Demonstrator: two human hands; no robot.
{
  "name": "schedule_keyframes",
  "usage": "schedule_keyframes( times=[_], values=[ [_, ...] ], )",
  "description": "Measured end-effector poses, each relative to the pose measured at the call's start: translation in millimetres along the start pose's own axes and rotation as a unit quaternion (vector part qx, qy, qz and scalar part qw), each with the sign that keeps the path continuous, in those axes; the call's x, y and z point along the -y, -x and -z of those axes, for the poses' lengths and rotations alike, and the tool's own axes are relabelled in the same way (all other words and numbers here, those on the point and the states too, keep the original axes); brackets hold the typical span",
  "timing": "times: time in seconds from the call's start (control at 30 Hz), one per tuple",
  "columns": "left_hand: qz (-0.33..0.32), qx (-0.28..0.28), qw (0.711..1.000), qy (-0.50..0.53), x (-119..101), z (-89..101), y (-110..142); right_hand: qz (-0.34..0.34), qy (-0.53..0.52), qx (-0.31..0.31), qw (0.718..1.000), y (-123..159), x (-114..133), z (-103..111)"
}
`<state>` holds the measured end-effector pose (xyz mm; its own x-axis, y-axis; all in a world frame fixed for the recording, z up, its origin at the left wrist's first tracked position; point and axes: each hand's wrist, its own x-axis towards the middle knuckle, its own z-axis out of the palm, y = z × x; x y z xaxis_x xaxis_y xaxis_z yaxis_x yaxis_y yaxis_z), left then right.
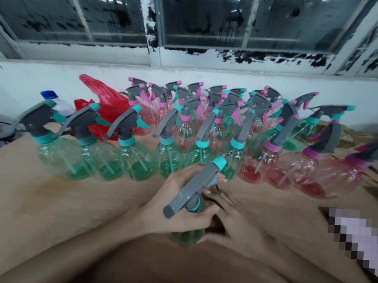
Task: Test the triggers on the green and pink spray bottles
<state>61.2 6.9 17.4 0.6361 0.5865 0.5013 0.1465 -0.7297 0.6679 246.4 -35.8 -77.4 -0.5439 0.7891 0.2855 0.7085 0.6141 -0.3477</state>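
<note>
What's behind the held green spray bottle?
Green spray bottles with turquoise collars, in the front row. The held bottle and left hand cover part of them; that can't be seen.

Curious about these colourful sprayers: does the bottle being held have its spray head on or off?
On: the grey spray head sits atop the green bottle, above a turquoise collar. Whether it is screwed tight, I cannot tell.

Glossy plastic bottle [194, 189], smooth wooden tabletop [74, 202]
</note>
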Motion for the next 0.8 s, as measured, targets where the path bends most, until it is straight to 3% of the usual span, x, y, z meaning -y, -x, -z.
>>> schedule_keyframes(
  times=[0.23, 0.63, 0.8],
  values=[
    [0.042, -0.023, 0.999, -0.009, -11, -0.8, -4, 0.012, -0.003, 0.005, 1.0, 1, -3, -2],
    [-0.002, 0.026, 1.0, 0.001, -4, 2.0, -3, -0.007, -0.004, 0.023, 1.0, 1, 0, 1],
    [0.016, 0.022, 1.0, 0.013, -6, 1.1, -2, 0.002, -0.021, 0.021, 1.0, -2, 0, 3]
  ],
)
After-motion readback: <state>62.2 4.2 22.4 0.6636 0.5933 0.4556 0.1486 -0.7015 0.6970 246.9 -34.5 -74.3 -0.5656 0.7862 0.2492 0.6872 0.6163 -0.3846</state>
